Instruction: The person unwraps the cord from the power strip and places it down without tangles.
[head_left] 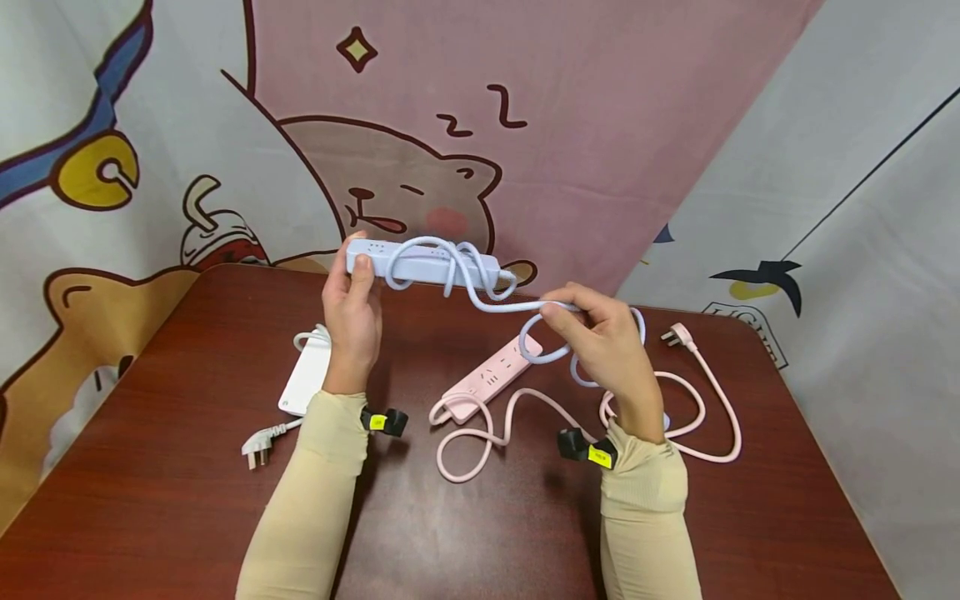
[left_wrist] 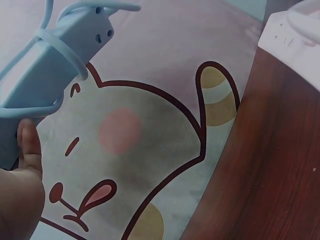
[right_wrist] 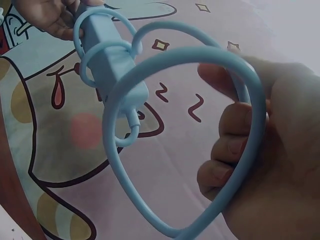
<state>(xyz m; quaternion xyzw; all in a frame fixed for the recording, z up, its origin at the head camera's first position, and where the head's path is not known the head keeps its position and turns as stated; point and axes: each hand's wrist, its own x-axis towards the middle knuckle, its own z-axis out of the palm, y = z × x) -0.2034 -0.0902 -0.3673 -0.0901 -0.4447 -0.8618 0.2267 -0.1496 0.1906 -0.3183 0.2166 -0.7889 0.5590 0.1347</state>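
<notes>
My left hand grips the left end of a light blue power strip, held up above the table's far side. Its thumb lies along the strip in the left wrist view. Loops of the strip's own blue cord wrap loosely around the body. To the right, my right hand pinches that cord between thumb and curled fingers. Past this hold, the cord hangs in a wide loop, seen close up in the right wrist view. The cord's far end is mostly hidden behind the right hand and forearm.
A pink power strip lies mid-table, its pink cord looping rightward to a plug. At left lies a white power strip with its plug. A cartoon-print curtain stands behind the brown table.
</notes>
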